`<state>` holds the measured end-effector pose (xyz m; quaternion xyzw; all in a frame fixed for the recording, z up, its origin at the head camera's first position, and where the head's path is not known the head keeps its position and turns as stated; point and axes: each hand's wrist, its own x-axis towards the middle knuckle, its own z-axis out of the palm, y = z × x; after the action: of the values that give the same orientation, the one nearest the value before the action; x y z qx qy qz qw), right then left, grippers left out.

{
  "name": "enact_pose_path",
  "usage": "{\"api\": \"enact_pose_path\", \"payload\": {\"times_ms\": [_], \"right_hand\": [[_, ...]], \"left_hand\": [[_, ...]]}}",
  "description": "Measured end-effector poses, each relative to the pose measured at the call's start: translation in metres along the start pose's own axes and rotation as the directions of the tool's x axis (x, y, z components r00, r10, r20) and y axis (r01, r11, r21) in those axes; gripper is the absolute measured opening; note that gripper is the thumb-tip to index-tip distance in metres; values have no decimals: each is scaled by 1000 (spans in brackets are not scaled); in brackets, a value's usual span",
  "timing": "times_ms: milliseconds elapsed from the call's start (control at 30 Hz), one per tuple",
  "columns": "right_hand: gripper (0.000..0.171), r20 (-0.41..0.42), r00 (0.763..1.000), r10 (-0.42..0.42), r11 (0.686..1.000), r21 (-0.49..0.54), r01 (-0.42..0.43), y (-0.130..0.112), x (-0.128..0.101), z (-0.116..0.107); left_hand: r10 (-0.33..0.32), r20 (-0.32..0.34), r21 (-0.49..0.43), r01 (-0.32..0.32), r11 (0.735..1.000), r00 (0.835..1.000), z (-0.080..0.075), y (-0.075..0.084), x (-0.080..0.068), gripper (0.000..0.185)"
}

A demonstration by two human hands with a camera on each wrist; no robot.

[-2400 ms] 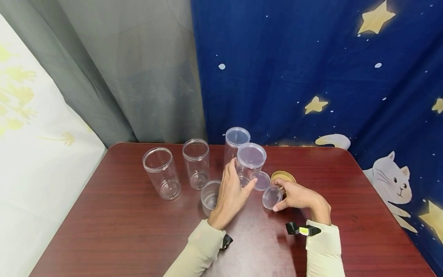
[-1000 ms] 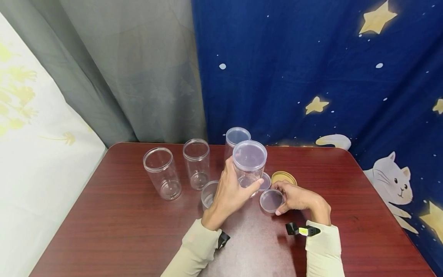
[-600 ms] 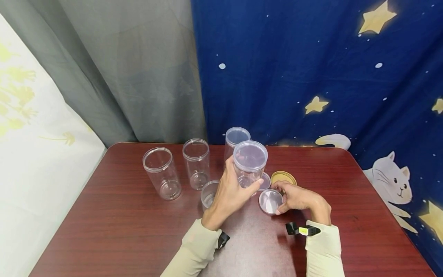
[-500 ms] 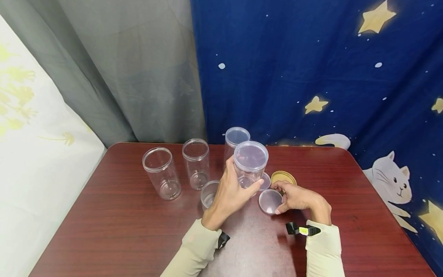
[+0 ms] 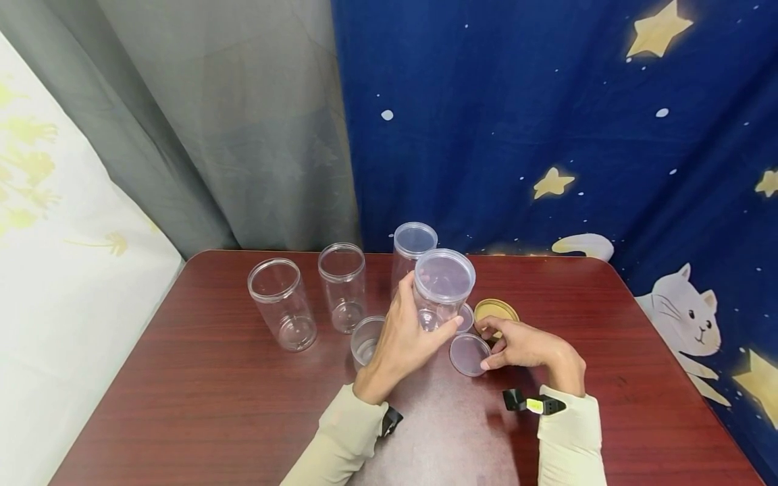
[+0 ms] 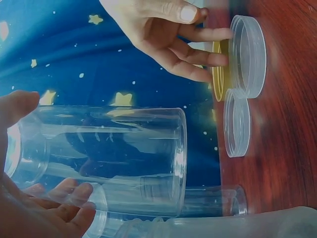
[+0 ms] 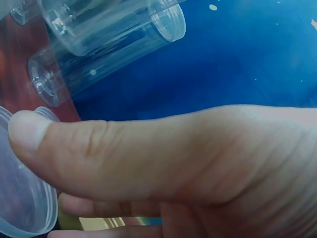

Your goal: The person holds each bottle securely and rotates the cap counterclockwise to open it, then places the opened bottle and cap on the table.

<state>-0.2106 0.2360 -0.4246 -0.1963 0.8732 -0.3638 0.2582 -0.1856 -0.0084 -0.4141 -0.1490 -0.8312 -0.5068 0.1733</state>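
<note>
Clear lidded jar (image 5: 442,290) gripped by left hand (image 5: 401,341); right hand (image 5: 523,344) pinches loose lid (image 5: 468,354) mid-table.

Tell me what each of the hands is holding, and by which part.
The left hand grips a clear lidded jar round its side wall, low on the body. The right hand pinches a clear lid by its rim.

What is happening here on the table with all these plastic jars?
A person sits at a dark red table. The left hand grips a clear lidded jar and holds it tilted, above the wood. The right hand pinches a loose clear lid at its edge, low over the table. A gold lid and another clear lid lie beside it. Two open jars stand to the left, and a short jar by the left hand.
</note>
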Motion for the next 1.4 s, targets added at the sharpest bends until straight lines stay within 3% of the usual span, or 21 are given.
{"api": "enact_pose_path", "payload": {"times_ms": [67, 167, 267, 400, 600, 667, 700, 800, 867, 1033, 1133, 1233, 1400], "right_hand": [[61, -29, 999, -31, 999, -28, 30, -2, -1, -1], [52, -149, 983, -104, 991, -104, 89, -5, -1, -4], [45, -320, 932, -173, 977, -179, 120, -12, -1, -6], [46, -521, 818, -243, 963, -233, 137, -26, 1, -6], [39, -720, 574, -391, 919, -271, 287, -52, 3, -1], [37, -745, 519, -420, 896, -251, 366, -60, 3, 2], [36, -747, 505, -433, 881, -234, 410, -63, 3, 4], [37, -731, 506, -457, 842, -173, 511, -72, 4, 9], [42, -709, 522, -474, 827, -155, 541, -74, 5, 12], [63, -675, 551, -491, 832, -174, 527, -79, 5, 17], [63, -668, 558, -492, 838, -190, 512, -83, 4, 18], [63, -676, 551, -489, 849, -223, 480, -85, 4, 18], [71, -698, 519, -494, 854, -278, 440, -89, 8, 22]], "left_hand": [[12, -1, 11, -12, 1000, 1000, 1, -1, 0, 91], [19, 3, 27, -20, 999, 1000, 2, -2, 0, 92], [9, 11, 41, -10, 999, 1000, 2, -3, 0, 93], [-8, 23, 61, 6, 998, 1000, 3, -4, 1, 93], [-27, 51, 92, 22, 996, 998, 3, -6, 1, 93], [-24, 56, 102, 18, 995, 998, 4, -6, 1, 93], [-22, 59, 105, 16, 994, 998, 4, -7, 1, 93], [-14, 68, 116, 6, 993, 998, 5, -8, 1, 92], [-5, 78, 123, -4, 992, 997, 6, -8, 1, 92], [15, 88, 129, -26, 991, 996, 6, -9, 1, 91], [25, 86, 128, -36, 991, 996, 6, -10, 0, 91], [36, 87, 131, -48, 990, 996, 6, -10, 0, 90], [45, 90, 137, -57, 989, 995, 5, -10, 0, 89]]}}
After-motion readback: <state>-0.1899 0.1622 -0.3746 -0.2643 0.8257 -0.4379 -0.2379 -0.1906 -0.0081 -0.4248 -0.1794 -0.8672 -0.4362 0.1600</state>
